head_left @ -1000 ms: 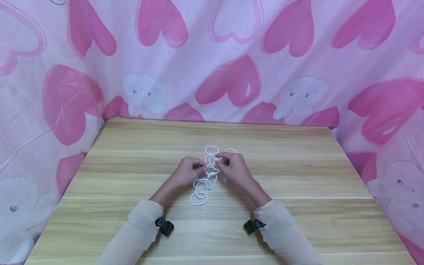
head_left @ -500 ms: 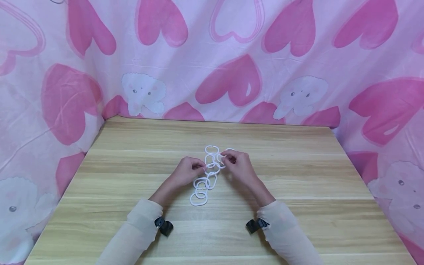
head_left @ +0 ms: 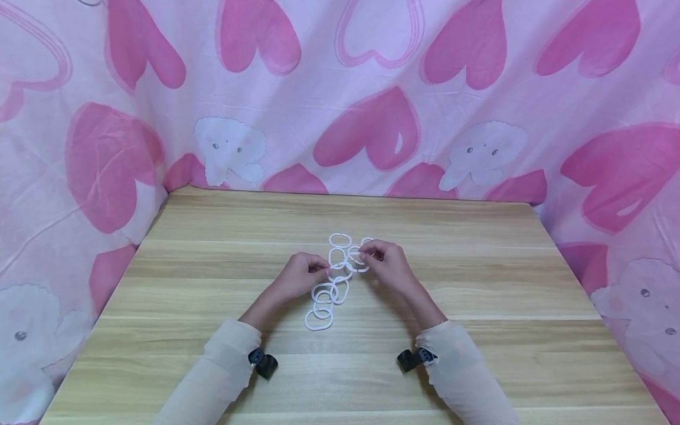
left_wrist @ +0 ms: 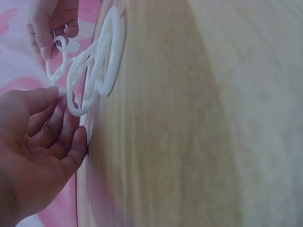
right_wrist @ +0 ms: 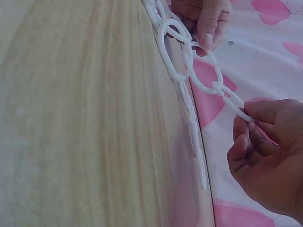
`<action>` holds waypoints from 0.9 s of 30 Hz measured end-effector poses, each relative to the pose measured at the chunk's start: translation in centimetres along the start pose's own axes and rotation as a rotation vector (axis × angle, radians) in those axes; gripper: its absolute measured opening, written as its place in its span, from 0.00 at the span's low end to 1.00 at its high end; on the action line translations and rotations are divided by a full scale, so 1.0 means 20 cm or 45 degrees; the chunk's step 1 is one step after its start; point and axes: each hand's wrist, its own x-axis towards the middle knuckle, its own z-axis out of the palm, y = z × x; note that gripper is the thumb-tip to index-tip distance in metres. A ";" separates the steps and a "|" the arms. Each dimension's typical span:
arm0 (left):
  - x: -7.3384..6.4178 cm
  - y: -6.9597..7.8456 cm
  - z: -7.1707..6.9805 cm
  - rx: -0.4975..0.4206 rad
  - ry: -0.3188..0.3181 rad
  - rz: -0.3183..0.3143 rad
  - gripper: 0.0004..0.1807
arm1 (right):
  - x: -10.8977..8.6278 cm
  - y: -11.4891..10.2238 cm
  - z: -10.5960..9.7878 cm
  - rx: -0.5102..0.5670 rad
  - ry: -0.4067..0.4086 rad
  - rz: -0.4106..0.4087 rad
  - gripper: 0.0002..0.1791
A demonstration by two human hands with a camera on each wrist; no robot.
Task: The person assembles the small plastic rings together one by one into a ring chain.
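Note:
White plastic chain links lie in a loose chain down the middle of the table, the nearest chain link (head_left: 319, 320) flat on the wood. My left hand (head_left: 301, 276) pinches one link (right_wrist: 218, 71) between thumb and forefinger at the chain's left side. Opposite it, my right hand (head_left: 391, 264) pinches another link (right_wrist: 235, 108) by its far end. These two links hook through each other, as the right wrist view shows, and they are raised off the table. Behind the right fingers another link (head_left: 366, 240) is partly hidden.
A single-looking link (head_left: 340, 240) lies beyond the hands at the far end of the group. The wood-grain table (head_left: 478, 354) ends at a pink heart-patterned cloth (head_left: 366, 127) at the back and both sides. Small black cameras sit at both sleeve cuffs.
My right hand has drawn to the right, taking its link along and uncovering more of the chain. The left hand stays in place, pinching its link.

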 end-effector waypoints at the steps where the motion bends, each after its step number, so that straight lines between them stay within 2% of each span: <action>1: 0.00 0.00 0.00 0.005 0.001 0.000 0.08 | 0.00 0.00 0.00 0.004 -0.009 0.006 0.07; 16: 0.01 0.00 0.01 0.069 -0.003 0.027 0.07 | 0.00 0.00 -0.01 0.008 -0.048 0.038 0.07; 27: 0.03 0.04 0.01 0.100 0.096 0.043 0.07 | -0.01 0.00 -0.02 0.022 -0.045 0.025 0.07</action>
